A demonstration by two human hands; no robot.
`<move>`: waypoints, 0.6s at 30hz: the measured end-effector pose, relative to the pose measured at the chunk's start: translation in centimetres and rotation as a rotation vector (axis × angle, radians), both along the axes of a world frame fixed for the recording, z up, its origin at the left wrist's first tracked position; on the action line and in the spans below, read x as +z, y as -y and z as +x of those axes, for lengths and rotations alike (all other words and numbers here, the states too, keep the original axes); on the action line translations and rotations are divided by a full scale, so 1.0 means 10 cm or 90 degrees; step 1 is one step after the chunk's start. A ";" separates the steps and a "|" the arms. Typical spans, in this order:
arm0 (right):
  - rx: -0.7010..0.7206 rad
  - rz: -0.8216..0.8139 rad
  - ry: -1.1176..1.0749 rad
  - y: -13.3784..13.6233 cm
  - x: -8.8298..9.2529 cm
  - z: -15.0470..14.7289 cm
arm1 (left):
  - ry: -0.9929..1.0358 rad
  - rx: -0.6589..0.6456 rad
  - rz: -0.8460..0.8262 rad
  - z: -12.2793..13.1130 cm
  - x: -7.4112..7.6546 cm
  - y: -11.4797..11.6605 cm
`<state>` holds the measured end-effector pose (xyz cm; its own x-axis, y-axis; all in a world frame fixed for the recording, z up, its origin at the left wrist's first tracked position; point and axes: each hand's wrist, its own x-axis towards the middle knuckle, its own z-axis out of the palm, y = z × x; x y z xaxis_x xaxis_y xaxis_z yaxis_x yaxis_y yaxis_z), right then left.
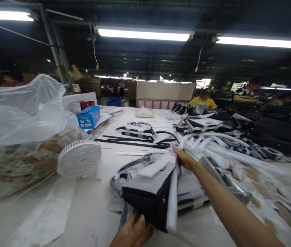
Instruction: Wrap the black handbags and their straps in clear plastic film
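Bag (148,188) in lower center, right hand (184,158) gripping far end, left hand (132,231) underneath, can't tell its grip, prob steadying.

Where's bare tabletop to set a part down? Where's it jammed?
Bare white table shows between the white fan and the dark-and-grey bag. A smaller patch lies farther back, between the blue box and the wrapped bundle. Crowded: the right side, heaped with white tubes and plastic packets, and the left edge, taken by the big clear sack.
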<state>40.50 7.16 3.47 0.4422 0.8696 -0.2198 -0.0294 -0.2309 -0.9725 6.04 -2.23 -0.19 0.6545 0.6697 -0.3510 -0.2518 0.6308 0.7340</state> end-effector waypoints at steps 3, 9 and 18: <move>0.010 -0.037 -0.053 -0.01 0.00 0.04 | -0.069 0.026 -0.054 0.06 0.05 -0.10; 0.000 0.017 -0.090 0.45 0.21 -0.05 | -0.100 0.090 -0.031 -0.10 0.31 -0.15; -0.106 0.236 -0.174 1.86 0.54 -0.70 | -0.122 0.057 0.192 -0.53 0.79 -0.82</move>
<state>33.54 -11.41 8.90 0.5508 0.8339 -0.0354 -0.3018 0.1594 -0.9400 0.75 5.95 7.70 0.5301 0.8134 -0.2397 -0.1357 0.3604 0.9229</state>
